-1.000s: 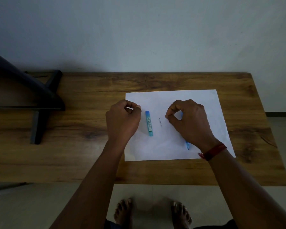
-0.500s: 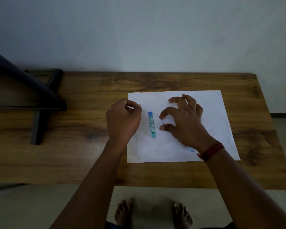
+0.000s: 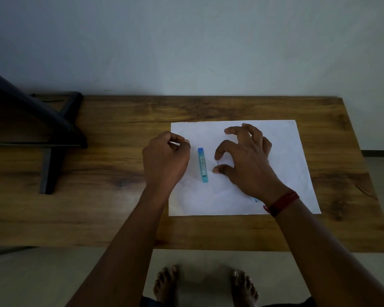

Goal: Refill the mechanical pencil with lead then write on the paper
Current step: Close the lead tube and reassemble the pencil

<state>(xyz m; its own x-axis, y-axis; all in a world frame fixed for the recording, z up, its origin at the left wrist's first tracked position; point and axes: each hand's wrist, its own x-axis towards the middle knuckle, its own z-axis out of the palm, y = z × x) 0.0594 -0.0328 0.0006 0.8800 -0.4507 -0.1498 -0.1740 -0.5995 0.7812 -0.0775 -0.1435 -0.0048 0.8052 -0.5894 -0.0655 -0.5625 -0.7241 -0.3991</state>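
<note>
A white paper sheet [image 3: 282, 151] lies on the wooden table [image 3: 120, 120]. On the sheet lies a blue lead case [image 3: 202, 165], lengthwise. Just right of it a thin dark lead [image 3: 218, 162] rests on the paper. My right hand [image 3: 246, 160] hovers over the sheet with its fingers spread and curved. Its forefinger tip and thumb tip sit at either end of the lead, with a gap between them. The blue mechanical pencil [image 3: 255, 200] is hidden under that hand and wrist except for its tip. My left hand [image 3: 164, 160] rests at the sheet's left edge and pinches a small pale piece [image 3: 175, 142].
A black metal stand [image 3: 53, 129] occupies the table's left part, with one bar slanting up out of view. A wall runs close behind the table. The near table edge is just above my bare feet [image 3: 206, 286].
My right hand has unfolded from a closed pinch, spread its fingers and come down around the lead. The pencil has slipped out of sight beneath it. The left hand has barely moved.
</note>
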